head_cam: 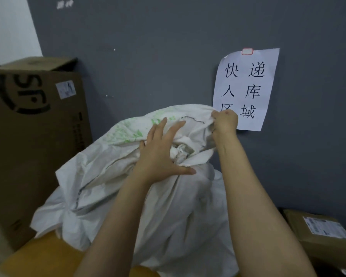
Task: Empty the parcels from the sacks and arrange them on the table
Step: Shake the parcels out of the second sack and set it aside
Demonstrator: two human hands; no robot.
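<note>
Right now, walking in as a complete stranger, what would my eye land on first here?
A big crumpled white fabric sack fills the middle, lying on a yellowish table, with the left hand spread flat on it and the right hand pinching its upper edge. Behind the right hand, a white paper sign with large black characters hangs on the grey wall; a tall brown cardboard box stands at the left.

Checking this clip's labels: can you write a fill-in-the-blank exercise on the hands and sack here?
1. The left hand lies spread on a ____ sack.
2. The right hand pinches sack fabric before the paper sign, taped to a ____ wall.
3. The large cardboard box stands on the sack's ____ side.
Missing words: white; grey; left.
</note>
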